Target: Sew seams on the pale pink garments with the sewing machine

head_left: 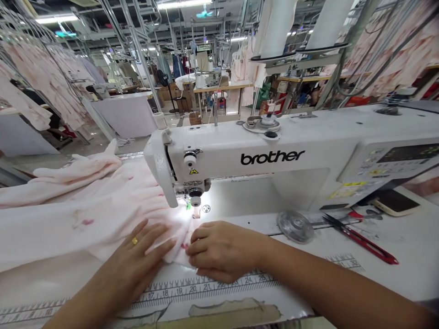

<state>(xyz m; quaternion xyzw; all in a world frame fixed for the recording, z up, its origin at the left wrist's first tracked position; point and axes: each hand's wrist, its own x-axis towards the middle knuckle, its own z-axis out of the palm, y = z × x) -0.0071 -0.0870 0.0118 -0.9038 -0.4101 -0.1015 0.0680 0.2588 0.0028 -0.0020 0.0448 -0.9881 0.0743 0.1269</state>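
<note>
A pale pink fabric (85,210) with faint flower prints lies across the table, its edge under the presser foot (195,211) of a white Brother sewing machine (274,155). My left hand (142,256), wearing a gold ring, lies flat on the fabric with fingers stretched out. My right hand (219,249) sits just right of it, fingers curled and pinching the fabric's folded edge in front of the needle.
Red-handled thread snips (363,240) and a round metal disc (295,226) lie on the table to the right. A printed ruler strip (212,288) runs along the table's front edge. A phone (394,203) rests under the machine's control panel. Hanging garments and other workstations fill the background.
</note>
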